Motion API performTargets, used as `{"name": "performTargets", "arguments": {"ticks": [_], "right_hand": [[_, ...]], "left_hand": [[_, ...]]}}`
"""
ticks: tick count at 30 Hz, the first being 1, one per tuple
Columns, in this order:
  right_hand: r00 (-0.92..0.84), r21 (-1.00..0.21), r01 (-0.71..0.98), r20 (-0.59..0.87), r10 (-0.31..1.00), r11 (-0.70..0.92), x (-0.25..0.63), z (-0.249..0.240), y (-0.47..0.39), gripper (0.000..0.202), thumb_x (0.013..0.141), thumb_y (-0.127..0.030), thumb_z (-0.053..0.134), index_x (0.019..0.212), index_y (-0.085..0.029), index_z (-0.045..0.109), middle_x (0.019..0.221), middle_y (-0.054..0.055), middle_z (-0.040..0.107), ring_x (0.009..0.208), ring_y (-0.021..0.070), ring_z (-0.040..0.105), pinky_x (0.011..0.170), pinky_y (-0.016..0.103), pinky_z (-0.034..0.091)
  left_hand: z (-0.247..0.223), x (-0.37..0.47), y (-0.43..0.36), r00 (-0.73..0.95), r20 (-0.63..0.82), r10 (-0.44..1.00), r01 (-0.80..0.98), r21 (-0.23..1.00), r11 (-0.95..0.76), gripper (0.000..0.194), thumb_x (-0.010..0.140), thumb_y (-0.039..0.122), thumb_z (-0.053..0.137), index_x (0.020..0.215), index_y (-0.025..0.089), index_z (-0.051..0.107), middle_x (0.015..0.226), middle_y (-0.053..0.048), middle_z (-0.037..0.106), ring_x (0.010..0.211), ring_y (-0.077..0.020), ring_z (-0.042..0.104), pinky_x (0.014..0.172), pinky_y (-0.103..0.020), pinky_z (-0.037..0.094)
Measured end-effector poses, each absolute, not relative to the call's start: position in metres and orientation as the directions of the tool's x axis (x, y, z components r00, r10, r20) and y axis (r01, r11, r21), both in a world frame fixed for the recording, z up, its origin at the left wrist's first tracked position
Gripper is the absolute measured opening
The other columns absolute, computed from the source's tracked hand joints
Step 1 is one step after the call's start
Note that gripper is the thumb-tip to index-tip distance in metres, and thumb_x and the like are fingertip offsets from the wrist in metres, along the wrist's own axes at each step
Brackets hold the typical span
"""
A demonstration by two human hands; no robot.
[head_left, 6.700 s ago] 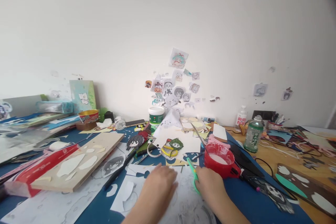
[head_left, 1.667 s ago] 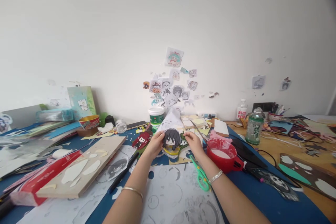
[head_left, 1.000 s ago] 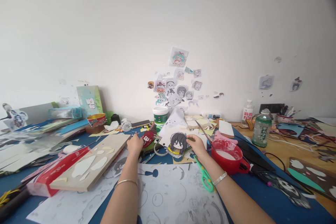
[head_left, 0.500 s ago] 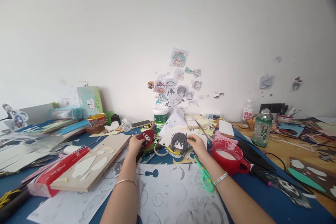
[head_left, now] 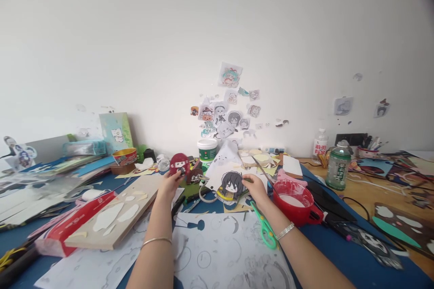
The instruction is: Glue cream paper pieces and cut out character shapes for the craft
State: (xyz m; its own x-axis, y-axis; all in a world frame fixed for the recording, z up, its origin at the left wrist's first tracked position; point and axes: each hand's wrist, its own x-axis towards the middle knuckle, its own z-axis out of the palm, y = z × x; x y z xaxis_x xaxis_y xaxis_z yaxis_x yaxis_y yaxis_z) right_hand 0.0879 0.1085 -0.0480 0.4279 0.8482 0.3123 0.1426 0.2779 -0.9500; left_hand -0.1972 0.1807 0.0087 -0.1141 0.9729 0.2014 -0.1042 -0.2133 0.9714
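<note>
A dark red round piece (head_left: 179, 164) with a small face on it is held up in my left hand (head_left: 172, 182), between thumb and fingers. My right hand (head_left: 254, 186) pinches the right edge of a paper cutout (head_left: 232, 185) showing a dark-haired character with yellow at its base. Just below my right hand lie green scissors (head_left: 266, 230), beside my right forearm. Printed sheets (head_left: 217, 248) spread out between my forearms. A grey ring (head_left: 207, 193) sits left of the cutout.
A red cup (head_left: 293, 201) with white paste and a stick stands right of my right hand. Left is a wooden board (head_left: 115, 216) with white cut pieces. A white-and-green tub (head_left: 207, 150) stands near the wall, a green bottle (head_left: 338, 166) at the right.
My left hand has moved left and slightly up with the red round piece, which now faces the camera more fully. My right hand and the cutout have hardly moved.
</note>
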Motion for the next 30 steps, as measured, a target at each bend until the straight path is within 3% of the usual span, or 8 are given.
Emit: {"name": "performTargets", "arguments": {"ticks": [2, 6, 13, 16, 20, 25, 28, 30], "right_hand": [[0.431, -0.950, 0.143, 0.313, 0.847, 0.278, 0.087, -0.048, 0.109, 0.019, 0.055, -0.025, 0.059, 0.072, -0.018, 0.065, 0.083, 0.007, 0.069, 0.084, 0.0243, 0.062, 0.078, 0.034, 0.046], [0.423, -0.949, 0.154, 0.316, 0.849, 0.277, 0.087, -0.048, 0.109, 0.017, 0.055, -0.025, 0.059, 0.070, -0.018, 0.064, 0.080, 0.006, 0.069, 0.082, 0.0238, 0.063, 0.077, 0.033, 0.046], [0.395, -0.941, 0.190, 0.333, 0.856, 0.279, 0.088, -0.049, 0.108, 0.020, 0.062, -0.033, 0.055, 0.071, -0.018, 0.064, 0.081, 0.007, 0.069, 0.082, 0.0244, 0.062, 0.075, 0.033, 0.046], [0.379, -0.934, 0.207, 0.351, 0.856, 0.291, 0.087, -0.049, 0.107, 0.030, 0.066, -0.045, 0.055, 0.073, -0.017, 0.064, 0.082, 0.008, 0.069, 0.084, 0.0254, 0.061, 0.075, 0.033, 0.045], [0.354, -0.919, 0.239, 0.383, 0.853, 0.313, 0.084, -0.047, 0.106, 0.040, 0.069, -0.055, 0.051, 0.071, -0.017, 0.064, 0.079, 0.008, 0.068, 0.083, 0.0257, 0.061, 0.075, 0.033, 0.044], [0.359, -0.903, 0.283, 0.413, 0.837, 0.324, 0.083, -0.049, 0.107, 0.030, 0.062, -0.046, 0.061, 0.072, -0.018, 0.064, 0.080, 0.007, 0.069, 0.084, 0.0261, 0.061, 0.078, 0.034, 0.045], [0.375, -0.898, 0.299, 0.422, 0.825, 0.323, 0.084, -0.051, 0.108, 0.022, 0.060, -0.038, 0.061, 0.071, -0.019, 0.064, 0.082, 0.007, 0.069, 0.085, 0.0258, 0.061, 0.080, 0.036, 0.044], [0.370, -0.894, 0.304, 0.428, 0.825, 0.328, 0.084, -0.052, 0.109, 0.019, 0.061, -0.035, 0.060, 0.070, -0.019, 0.064, 0.081, 0.006, 0.069, 0.084, 0.0252, 0.062, 0.080, 0.035, 0.045]], "left_hand": [[0.014, -0.174, 0.167, 0.034, 0.222, 0.975, -0.037, 0.975, -0.220, 0.021, 0.082, 0.007, 0.053, 0.103, 0.013, 0.051, 0.095, -0.008, 0.065, 0.078, -0.0131, 0.064, 0.074, -0.029, 0.053], [0.006, -0.116, 0.142, 0.338, 0.224, 0.914, 0.187, 0.936, -0.298, 0.029, 0.070, 0.016, 0.068, 0.097, 0.015, 0.057, 0.089, -0.007, 0.068, 0.076, -0.0189, 0.065, 0.069, -0.033, 0.054], [-0.011, -0.091, 0.134, 0.354, 0.346, 0.869, 0.614, 0.615, -0.495, 0.023, 0.063, 0.015, 0.064, 0.086, 0.015, 0.059, 0.087, -0.010, 0.064, 0.089, -0.0289, 0.057, 0.078, -0.042, 0.044], [-0.007, -0.098, 0.134, 0.395, 0.405, 0.824, 0.683, 0.470, -0.559, 0.026, 0.065, 0.021, 0.065, 0.090, 0.016, 0.062, 0.094, -0.011, 0.063, 0.099, -0.0302, 0.052, 0.086, -0.041, 0.039], [-0.008, -0.099, 0.135, 0.437, 0.438, 0.786, 0.715, 0.361, -0.599, 0.033, 0.071, 0.027, 0.063, 0.102, 0.017, 0.062, 0.098, -0.011, 0.063, 0.098, -0.0284, 0.052, 0.085, -0.038, 0.039], [-0.006, -0.109, 0.148, 0.385, 0.482, 0.787, 0.740, 0.349, -0.575, 0.036, 0.073, 0.037, 0.062, 0.105, 0.022, 0.062, 0.108, -0.008, 0.063, 0.107, -0.0257, 0.050, 0.092, -0.033, 0.036], [-0.005, -0.135, 0.168, 0.188, 0.488, 0.852, 0.801, 0.426, -0.421, 0.036, 0.083, 0.035, 0.047, 0.114, 0.018, 0.056, 0.115, -0.013, 0.061, 0.113, -0.0261, 0.050, 0.097, -0.036, 0.032], [-0.012, -0.155, 0.181, 0.023, 0.430, 0.902, 0.831, 0.493, -0.256, 0.039, 0.084, 0.032, 0.045, 0.115, 0.010, 0.053, 0.112, -0.021, 0.061, 0.110, -0.0321, 0.053, 0.094, -0.043, 0.033]]}}
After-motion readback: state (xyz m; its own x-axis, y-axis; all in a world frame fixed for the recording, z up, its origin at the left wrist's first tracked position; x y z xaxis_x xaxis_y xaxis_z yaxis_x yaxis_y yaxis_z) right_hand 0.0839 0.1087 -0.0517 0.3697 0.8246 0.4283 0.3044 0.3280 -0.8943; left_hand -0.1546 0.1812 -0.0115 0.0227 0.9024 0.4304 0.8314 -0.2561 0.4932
